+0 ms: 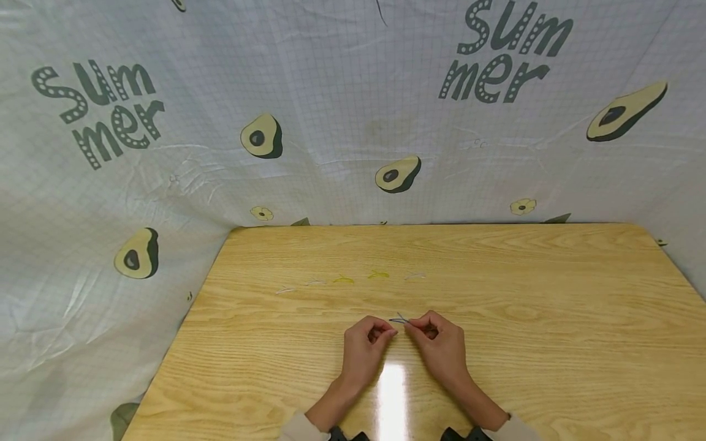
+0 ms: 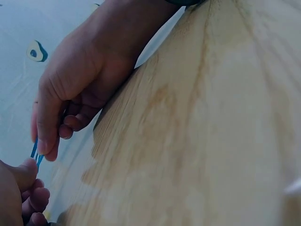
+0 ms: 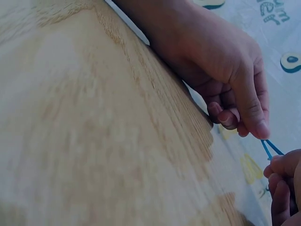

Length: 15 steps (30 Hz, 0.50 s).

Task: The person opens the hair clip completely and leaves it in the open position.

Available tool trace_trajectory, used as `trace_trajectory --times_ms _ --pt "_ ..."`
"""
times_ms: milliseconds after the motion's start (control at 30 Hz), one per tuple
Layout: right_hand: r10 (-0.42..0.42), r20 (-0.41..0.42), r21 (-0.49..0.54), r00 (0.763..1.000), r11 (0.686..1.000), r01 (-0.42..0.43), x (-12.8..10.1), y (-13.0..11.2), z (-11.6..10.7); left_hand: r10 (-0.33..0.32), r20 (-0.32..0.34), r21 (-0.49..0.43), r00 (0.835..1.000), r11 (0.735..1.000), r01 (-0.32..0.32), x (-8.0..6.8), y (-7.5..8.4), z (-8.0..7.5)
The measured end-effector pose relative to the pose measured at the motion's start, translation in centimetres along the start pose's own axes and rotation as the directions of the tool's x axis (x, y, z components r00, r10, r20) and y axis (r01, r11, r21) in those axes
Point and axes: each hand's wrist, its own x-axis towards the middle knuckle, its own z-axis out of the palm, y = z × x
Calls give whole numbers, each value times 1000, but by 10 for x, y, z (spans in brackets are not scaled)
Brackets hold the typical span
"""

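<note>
A thin blue looped strip with crossing ends is between my two hands, just above or at the tabletop. Thumb and index finger of my right hand pinch its right end. My left hand has thumb and index fingertips together at the strip's left end. The left wrist view shows blue strands running between both hands' fingertips. From the right wrist, two blue strands spread from the left thumb tip toward my right fingers. The other fingers of both hands are curled inward.
Beyond my hands, a row of thin looped strips lies on the wooden table: white strips at the left, yellow strips in the middle, and a white strip at the right. A patterned white cloth hangs behind the table and at its left side.
</note>
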Motion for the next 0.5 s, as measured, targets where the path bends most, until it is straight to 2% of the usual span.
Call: trace_trajectory --times_ms 267,500 --pt "7 6 -27 1000 1000 -7 -6 -33 -4 -103 -40 -12 994 995 102 1 5 -2" --pt "-20 23 -21 1000 1000 20 -7 -35 -5 -113 -67 -13 991 994 112 2 4 -2"
